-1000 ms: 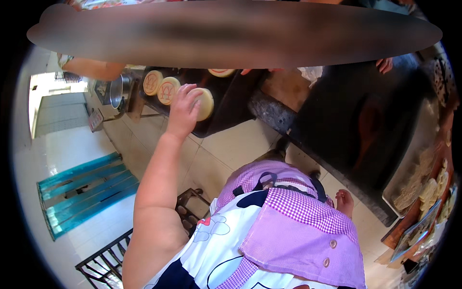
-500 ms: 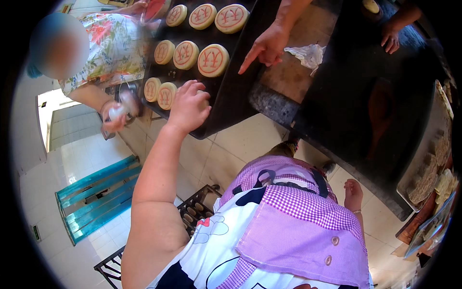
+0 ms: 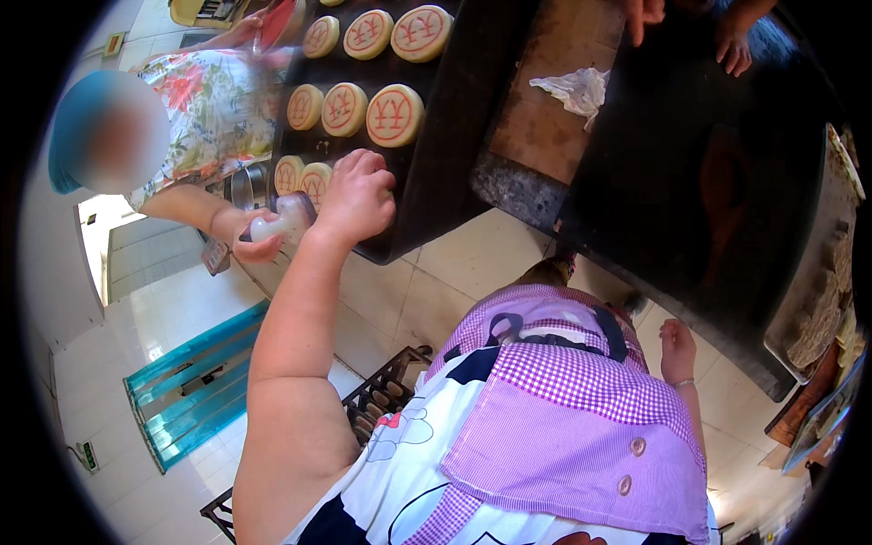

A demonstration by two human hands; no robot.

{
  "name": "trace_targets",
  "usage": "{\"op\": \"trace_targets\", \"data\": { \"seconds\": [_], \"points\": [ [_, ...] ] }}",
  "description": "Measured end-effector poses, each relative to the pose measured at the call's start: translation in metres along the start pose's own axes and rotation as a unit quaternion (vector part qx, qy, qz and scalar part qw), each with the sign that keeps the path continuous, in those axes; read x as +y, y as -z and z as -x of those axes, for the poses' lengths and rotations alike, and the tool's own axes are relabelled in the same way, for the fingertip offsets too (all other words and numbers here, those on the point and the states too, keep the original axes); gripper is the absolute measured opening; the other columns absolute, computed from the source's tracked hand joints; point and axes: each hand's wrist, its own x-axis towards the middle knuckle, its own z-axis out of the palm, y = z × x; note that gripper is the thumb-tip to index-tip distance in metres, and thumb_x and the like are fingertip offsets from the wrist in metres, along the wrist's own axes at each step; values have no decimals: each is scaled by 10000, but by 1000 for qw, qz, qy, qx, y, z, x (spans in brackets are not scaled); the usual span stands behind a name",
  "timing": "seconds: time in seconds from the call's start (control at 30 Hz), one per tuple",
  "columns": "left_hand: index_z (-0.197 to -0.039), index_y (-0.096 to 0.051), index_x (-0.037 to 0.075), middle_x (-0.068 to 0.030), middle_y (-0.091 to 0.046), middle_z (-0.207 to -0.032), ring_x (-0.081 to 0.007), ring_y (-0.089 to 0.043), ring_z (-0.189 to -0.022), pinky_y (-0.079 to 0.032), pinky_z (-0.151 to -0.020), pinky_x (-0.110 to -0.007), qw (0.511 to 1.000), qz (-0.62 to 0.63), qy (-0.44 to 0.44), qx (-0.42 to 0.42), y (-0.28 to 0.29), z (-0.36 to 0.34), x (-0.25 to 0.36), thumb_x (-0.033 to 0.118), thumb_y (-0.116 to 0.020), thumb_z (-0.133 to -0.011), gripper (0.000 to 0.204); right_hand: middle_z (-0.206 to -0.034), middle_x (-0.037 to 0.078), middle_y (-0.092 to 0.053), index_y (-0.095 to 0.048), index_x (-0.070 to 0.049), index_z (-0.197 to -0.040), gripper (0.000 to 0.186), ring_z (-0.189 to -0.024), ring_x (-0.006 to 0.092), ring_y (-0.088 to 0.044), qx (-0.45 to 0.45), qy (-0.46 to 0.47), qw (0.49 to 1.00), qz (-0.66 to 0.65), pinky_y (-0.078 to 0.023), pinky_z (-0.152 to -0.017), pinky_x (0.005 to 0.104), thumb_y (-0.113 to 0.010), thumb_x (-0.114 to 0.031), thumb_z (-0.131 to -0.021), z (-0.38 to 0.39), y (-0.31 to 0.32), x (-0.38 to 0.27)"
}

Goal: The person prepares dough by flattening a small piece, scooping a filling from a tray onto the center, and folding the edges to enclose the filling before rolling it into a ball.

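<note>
Black is the tray (image 3: 359,71) before the person, and on it lie round pale cakes (image 3: 394,115) in rows, with red marks on their upper faces; one cake is cut off by the upper border of the view. The left hand (image 3: 359,193) is stretched over the near part of the tray, its back turned up and its fingers bent downward, just beside the two smaller cakes of the nearest row. What is under these fingers is hidden, so I cannot tell if they have hold of a cake. The right hand (image 3: 677,351) hangs low beside the purple apron (image 3: 581,409), half open, with fingers loosely curved, and nothing can be seen in it. From the left side, a co-worker's hand (image 3: 259,243) holds a pale tool (image 3: 292,216), partly clear and a little blurred, near the left wrist. To the right of the tray, a white cloth (image 3: 575,91) lies crumpled on a brown board (image 3: 536,127). Farther right is a dark table (image 3: 645,200), where another hand (image 3: 732,50) rests near its far side.
</note>
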Motion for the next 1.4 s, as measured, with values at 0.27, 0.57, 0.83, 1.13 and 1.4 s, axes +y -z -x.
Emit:
{"op": "trace_targets", "data": {
  "seconds": [0.27,0.57,0.83,1.13,1.4],
  "points": [
    [-811,-679,62,-104,-587,-1066,-305,-507,-1122,-394,-998,-427,999,-23,22,-42,-2,-5,2,120,-649,-670,156,-951,61,-674,-635,-18,-1079,164,-840,134,-639,9,12,999,-38,-521,-754,269,-596,-94,-938,2,0,10],
    [-795,-672,60,-99,-578,-1027,-302,-515,-1089,-400,-990,-414,993,-71,-6,-93,5,-13,7,134,-650,-659,156,-946,58,-671,-635,-13,-1063,152,-836,134,-635,23,-1,999,-46,-516,-769,271,-596,-86,-936,1,-1,11],
    [-807,-629,54,-112,-596,-1015,-333,-528,-1070,-415,-963,-425,990,-57,42,-125,30,-23,24,67,-653,-667,142,-958,62,-656,-615,-27,-1076,153,-891,158,-620,11,-19,998,-65,-498,-813,283,-584,-101,-946,1,-6,20],
    [-975,-613,23,-129,-631,-999,-307,-601,-949,-467,-867,-395,930,83,-10,358,108,5,70,-46,-619,-794,194,-940,73,-680,-640,-12,-1072,162,-841,147,-643,25,-12,999,-29,-519,-779,281,-600,-87,-935,5,-3,2],
    [-1031,-615,27,-146,-609,-1027,-317,-616,-944,-509,-845,-389,926,319,-75,187,6,85,149,-74,-650,-760,291,-937,71,-674,-639,-16,-1074,161,-842,142,-635,14,5,998,-58,-511,-772,274,-597,-89,-936,-4,-8,2]
  ]
}}
